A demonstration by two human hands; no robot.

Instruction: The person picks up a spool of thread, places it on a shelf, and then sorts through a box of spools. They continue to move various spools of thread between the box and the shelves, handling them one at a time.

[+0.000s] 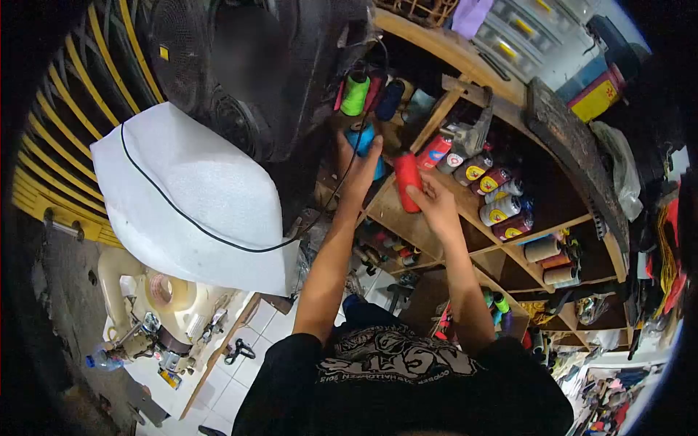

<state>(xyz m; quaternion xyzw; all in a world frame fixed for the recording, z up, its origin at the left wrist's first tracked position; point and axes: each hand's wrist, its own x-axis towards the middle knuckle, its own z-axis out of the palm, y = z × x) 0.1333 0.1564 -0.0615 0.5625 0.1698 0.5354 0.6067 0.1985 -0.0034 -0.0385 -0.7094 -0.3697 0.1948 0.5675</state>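
Both arms raised toward the wooden shelf point(407, 225) at 12 o'clock. Left hand point(358, 168) has its fingers curled around a blue thread spool point(363, 136), just below a green spool point(355, 94). Right hand point(436, 203) pinches a red thread spool point(407, 182) between thumb and fingers, held upright just in front of the shelf edge. The two held spools are near each other but apart. Labelled cans point(496, 196) lie at 2 o'clock of the red spool; a sewing machine point(149, 312) sits at 8 o'clock.

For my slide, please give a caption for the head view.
Left hand grips a blue spool, right hand a red spool, at wooden shelves.
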